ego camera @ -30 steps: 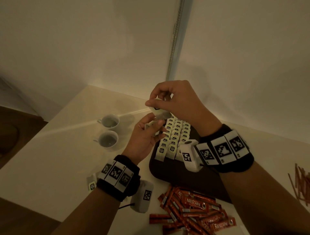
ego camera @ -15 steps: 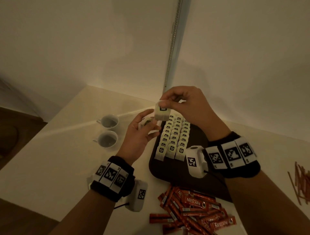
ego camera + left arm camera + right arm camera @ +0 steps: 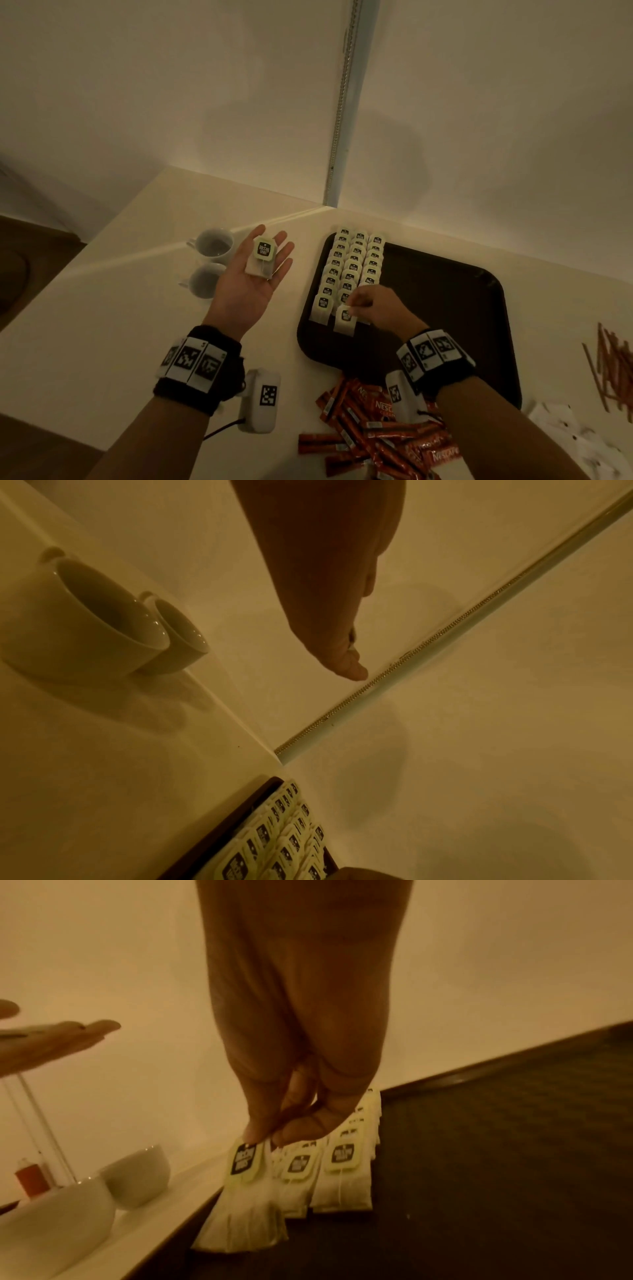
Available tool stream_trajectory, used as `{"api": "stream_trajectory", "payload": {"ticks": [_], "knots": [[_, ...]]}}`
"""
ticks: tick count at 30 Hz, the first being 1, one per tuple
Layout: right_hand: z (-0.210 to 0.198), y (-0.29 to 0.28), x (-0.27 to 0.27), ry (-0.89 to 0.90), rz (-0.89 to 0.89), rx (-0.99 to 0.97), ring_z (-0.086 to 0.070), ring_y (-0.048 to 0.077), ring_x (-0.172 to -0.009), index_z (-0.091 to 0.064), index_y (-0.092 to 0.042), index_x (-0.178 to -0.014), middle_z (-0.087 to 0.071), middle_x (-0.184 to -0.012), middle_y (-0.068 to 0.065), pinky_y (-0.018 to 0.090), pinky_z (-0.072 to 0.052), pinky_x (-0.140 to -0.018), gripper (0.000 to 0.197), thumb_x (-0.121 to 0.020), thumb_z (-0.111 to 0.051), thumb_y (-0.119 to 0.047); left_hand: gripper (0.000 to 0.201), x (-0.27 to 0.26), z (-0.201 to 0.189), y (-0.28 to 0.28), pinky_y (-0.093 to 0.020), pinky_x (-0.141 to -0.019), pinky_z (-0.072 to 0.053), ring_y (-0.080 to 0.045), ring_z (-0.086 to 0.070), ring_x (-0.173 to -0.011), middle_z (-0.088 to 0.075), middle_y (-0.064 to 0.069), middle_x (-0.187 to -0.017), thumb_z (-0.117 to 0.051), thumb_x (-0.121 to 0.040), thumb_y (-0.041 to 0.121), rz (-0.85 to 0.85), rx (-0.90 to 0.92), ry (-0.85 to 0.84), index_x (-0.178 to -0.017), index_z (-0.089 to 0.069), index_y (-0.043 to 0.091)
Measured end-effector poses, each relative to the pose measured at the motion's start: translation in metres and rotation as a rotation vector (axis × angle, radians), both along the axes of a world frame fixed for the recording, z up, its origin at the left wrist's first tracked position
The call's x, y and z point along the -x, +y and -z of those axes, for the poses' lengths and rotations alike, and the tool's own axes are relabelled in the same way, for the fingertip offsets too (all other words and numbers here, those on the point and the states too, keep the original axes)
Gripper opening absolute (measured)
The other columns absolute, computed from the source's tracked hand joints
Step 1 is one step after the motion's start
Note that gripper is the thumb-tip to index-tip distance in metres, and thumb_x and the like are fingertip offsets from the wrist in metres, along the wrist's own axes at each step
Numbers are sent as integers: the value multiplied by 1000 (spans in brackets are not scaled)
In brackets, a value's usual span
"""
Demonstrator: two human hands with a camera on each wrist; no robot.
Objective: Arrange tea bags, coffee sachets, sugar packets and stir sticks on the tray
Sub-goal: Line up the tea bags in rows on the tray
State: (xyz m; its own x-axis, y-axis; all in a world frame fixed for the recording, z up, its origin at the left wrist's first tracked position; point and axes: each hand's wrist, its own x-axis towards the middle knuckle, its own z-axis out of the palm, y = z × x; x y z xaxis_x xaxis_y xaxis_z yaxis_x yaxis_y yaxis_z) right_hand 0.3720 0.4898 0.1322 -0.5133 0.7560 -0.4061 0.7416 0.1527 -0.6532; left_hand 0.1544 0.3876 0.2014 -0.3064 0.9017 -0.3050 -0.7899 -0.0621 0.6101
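Note:
My left hand (image 3: 245,291) lies palm up over the table, left of the tray, fingers straight, with one tea bag (image 3: 262,257) resting on them. My right hand (image 3: 368,305) is low over the dark brown tray (image 3: 445,308) and pinches the tag of another tea bag (image 3: 345,318) at the near end of the middle row. In the right wrist view that tea bag (image 3: 245,1199) hangs from thumb and forefinger, its lower edge down at the tray. Three rows of tea bags (image 3: 356,263) fill the tray's left side.
Two white cups (image 3: 210,260) stand left of my left hand. Red coffee sachets (image 3: 376,435) lie heaped before the tray. Stir sticks (image 3: 613,370) and white packets (image 3: 568,431) lie at the right. Walls meet in a corner just behind the table.
My right hand has come down from beside the left hand to the tray with a tea bag. The left hand has flattened palm up and moved left, one tea bag on it.

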Motion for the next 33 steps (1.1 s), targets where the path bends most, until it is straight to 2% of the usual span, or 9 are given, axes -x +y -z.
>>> {"api": "stream_trajectory", "payload": {"ticks": [6, 11, 15, 18, 21, 23, 26, 30, 33], "knots": [[16, 4, 14, -49, 84, -36, -61, 16, -99, -67, -6, -98, -66, -105, 7, 20, -45, -81, 16, -84, -68, -12, 49, 4, 5, 1, -40, -95, -51, -30, -62, -113, -63, -15, -126, -31, -100, 46, -20, 35, -45, -133, -51, 16], [22, 8, 20, -65, 148, -74, -55, 9, -90, -66, -4, -98, -65, -105, 8, 18, -41, -78, 14, -85, -66, -10, 56, 7, 3, 2, -37, -92, -53, -32, -61, -114, -61, -19, -126, -27, -99, 51, -25, 43, -55, -134, -49, 13], [19, 11, 25, -59, 209, -97, -60, 18, -97, -63, -6, -101, -64, -103, 8, 25, -47, -82, 21, -84, -69, -17, 62, 4, 2, 2, -40, -92, -53, -34, -62, -113, -62, -22, -124, -26, -99, 54, -14, 42, -78, -137, -46, 9], [-13, 8, 43, 236, 259, -227, -54, 9, -86, -61, -13, -103, -60, -100, 3, 20, -43, -73, 22, -86, -67, -26, 67, 1, 2, 4, -41, -90, -54, -36, -62, -112, -62, -24, -123, -25, -97, 57, 1, 35, -106, -138, -44, 7], [-59, 2, 68, 514, 72, -373, -49, 0, -92, -63, -24, -108, -53, -101, -3, 17, -39, -81, 25, -85, -67, -33, 71, -7, 0, 8, -41, -93, -52, -33, -62, -112, -63, -23, -122, -25, -95, 61, 44, 14, -76, -137, -45, 7], [-77, -1, 81, 512, -66, -444, -49, 11, -101, -66, -29, -108, -52, -104, -3, 24, -38, -90, 30, -79, -70, -39, 73, -13, -4, 11, -37, -94, -52, -28, -63, -112, -64, -20, -121, -25, -94, 63, 86, -20, -22, -132, -50, 7], [-95, -4, 92, 484, -108, -518, -48, 20, -98, -71, -23, -96, -54, -98, -2, 32, -42, -87, 20, -78, -72, -33, 63, -21, -11, 12, -34, -100, -47, -23, -57, -121, -61, -13, -128, -30, -94, 55, 180, -104, 103, -129, -53, 7], [-133, -2, 85, 526, -168, -533, -54, 6, -81, -72, -18, -87, -64, -81, -11, 20, -41, -79, 9, -86, -66, -25, 33, -18, -7, 11, -31, -93, -51, -21, -61, -115, -68, -2, -117, -66, -83, 30, 156, -153, 450, -113, -65, 19], [-165, -2, 81, 468, -224, -626, -56, -1, -74, -73, -22, -86, -67, -76, -16, 18, -39, -76, 12, -85, -67, -32, 16, -14, -8, 10, -31, -88, -48, -18, -65, -103, -73, 2, -99, -72, -80, 27, 96, -171, 573, -96, -75, 28]]}}
